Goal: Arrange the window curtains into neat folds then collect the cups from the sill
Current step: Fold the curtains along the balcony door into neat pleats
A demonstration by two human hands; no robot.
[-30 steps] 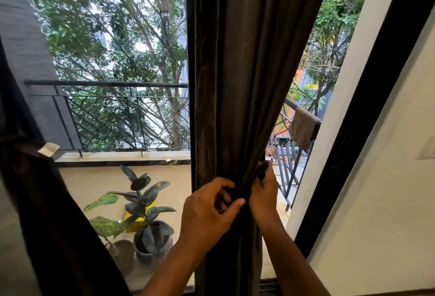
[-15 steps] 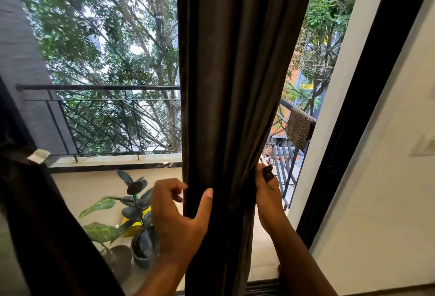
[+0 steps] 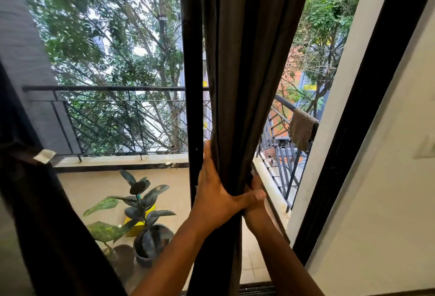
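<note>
My left hand [image 3: 215, 198] and right hand [image 3: 255, 198] clasped the dark brown curtain [image 3: 244, 71], bunched vertically top to bottom at frame centre, fingers wrapped around its gathered folds at six o'clock.

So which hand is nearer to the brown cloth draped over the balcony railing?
Right. The right hand grips the curtain from its right side, the side where the brown cloth hangs. The left hand wraps the curtain from the left, farther from it.
</note>
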